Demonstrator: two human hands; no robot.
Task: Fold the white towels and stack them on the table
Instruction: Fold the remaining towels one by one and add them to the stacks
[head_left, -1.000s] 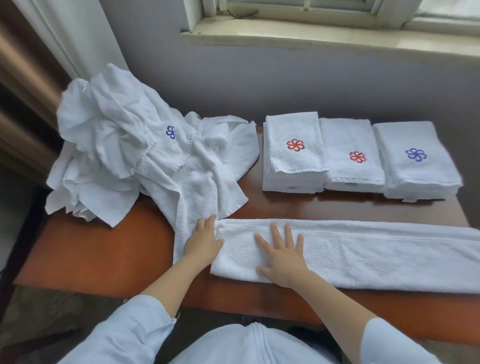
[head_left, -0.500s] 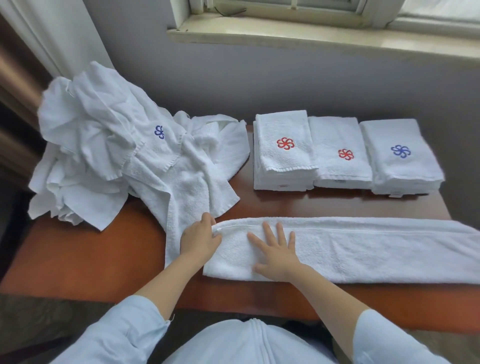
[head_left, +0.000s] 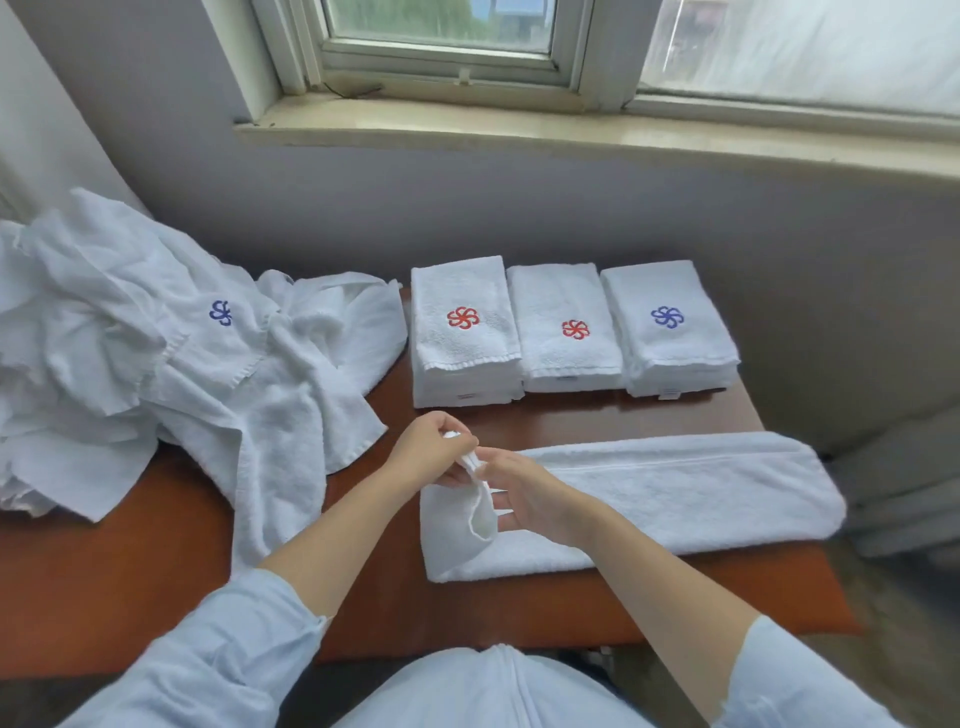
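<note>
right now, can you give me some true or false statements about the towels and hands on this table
1. The left stack, middle stack and right stack of folded towels sit in a row at the back of the table. True.
2. All three stacks show a blue logo on top. False: the left and middle ones show red, and only the right one shows blue.
3. The unfolded pile lies on the table's left side. True.
4. Both hands lie flat on the long towel. False: the left hand pinches its raised left end. The right hand is at that end too, but its grip is unclear.
5. The long towel rests on the stacks. False: it lies in front of them, apart.
</note>
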